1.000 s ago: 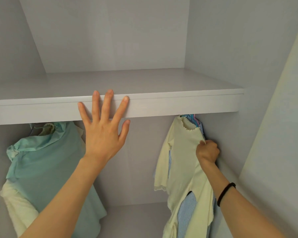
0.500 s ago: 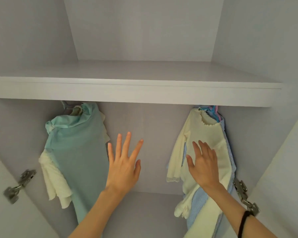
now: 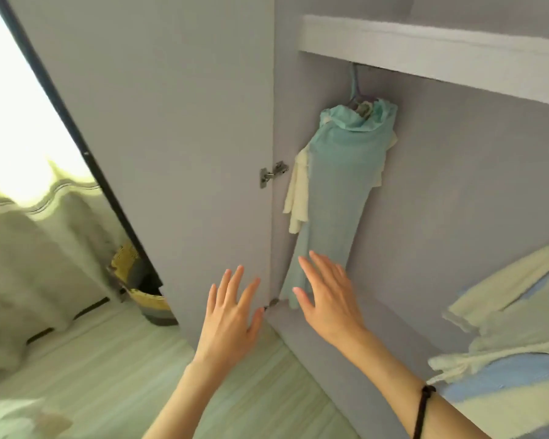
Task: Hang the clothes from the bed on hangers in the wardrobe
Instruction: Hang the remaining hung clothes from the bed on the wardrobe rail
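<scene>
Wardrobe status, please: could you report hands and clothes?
Left hand and right hand open, empty. Teal garment hung in wardrobe. Nothing in the way.

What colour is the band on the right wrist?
Black; the band shows clearly in the head view.

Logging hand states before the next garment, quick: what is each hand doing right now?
Left hand: open, fingers spread, holding nothing.
Right hand: open, fingers straight, holding nothing.

Home bedroom, open wardrobe [image 3: 457,191] with grey door [image 3: 171,122] and shelf [image 3: 425,49], top [image 3: 346,185] on a hanger [image 3: 355,87], pale plank floor [image 3: 114,369], blurred bedding [image 3: 16,264], perhaps a bed, bright window [image 3: 10,106] behind.
</scene>
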Tool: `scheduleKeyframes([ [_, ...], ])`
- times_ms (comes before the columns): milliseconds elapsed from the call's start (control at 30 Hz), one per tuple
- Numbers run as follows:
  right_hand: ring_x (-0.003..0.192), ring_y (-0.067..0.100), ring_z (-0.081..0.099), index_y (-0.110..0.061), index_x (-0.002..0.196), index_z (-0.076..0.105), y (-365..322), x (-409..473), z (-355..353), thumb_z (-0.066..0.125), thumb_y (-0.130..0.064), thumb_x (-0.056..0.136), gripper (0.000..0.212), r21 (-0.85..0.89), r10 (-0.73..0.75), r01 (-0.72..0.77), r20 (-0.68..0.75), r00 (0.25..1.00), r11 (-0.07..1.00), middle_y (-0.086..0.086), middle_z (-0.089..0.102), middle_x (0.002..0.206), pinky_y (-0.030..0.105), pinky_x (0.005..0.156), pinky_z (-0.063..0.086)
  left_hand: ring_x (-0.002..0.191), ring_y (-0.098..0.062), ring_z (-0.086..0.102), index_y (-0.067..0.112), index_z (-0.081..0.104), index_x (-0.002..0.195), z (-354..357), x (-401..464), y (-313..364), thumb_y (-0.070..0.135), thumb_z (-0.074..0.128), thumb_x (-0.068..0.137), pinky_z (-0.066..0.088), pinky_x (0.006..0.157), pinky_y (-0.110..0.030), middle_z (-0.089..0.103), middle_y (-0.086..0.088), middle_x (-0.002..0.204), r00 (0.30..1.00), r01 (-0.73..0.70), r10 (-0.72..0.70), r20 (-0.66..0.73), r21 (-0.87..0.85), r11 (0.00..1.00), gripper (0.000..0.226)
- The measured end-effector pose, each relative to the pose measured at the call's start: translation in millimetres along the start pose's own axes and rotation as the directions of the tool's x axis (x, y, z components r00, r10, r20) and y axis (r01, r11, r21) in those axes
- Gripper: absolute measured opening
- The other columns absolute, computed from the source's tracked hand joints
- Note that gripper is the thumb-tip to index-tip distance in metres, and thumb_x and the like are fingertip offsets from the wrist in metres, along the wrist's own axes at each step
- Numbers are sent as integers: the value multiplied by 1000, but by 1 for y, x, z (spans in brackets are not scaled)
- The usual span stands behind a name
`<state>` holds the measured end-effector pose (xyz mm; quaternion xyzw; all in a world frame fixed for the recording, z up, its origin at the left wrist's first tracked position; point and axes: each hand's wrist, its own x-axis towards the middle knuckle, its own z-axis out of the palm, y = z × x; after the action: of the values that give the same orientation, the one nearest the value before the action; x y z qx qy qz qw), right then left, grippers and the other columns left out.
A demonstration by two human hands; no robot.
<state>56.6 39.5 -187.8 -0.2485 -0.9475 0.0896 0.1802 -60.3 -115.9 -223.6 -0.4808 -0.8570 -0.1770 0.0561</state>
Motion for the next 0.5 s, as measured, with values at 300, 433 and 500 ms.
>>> scheduleKeyframes([
  [300, 142, 24, 21, -18, 145, 30, -199, -31, 81, 42, -38, 95, 55, 226, -492, 440, 306, 815, 869, 7, 27, 152, 37, 112, 4, 125, -36, 45, 18, 48, 128, -55, -191, -121, 41, 35, 85, 38, 97, -48, 50, -13, 135, 821, 571, -570, -47, 102, 814, 50],
  [433, 135, 28, 35, -14, 139, 41, -294, -64, 113, 53, -35, 91, 54, 296, -642, 570, 309, 702, 766, 11, 41, 144, 44, 111, 18, 124, -36, 47, 16, 53, 126, -81, -287, -157, 41, 35, 85, 40, 94, -53, 52, -15, 133, 647, 763, -758, -89, 85, 641, 51],
  [500, 138, 25, 30, -16, 141, 38, -344, -86, 124, 53, -35, 92, 55, 366, -713, 613, 324, 621, 700, 9, 37, 146, 41, 113, 14, 130, -35, 40, 15, 51, 129, -95, -336, -170, 42, 31, 86, 31, 102, -51, 47, -14, 138, 535, 845, -840, -93, 64, 531, 54],
])
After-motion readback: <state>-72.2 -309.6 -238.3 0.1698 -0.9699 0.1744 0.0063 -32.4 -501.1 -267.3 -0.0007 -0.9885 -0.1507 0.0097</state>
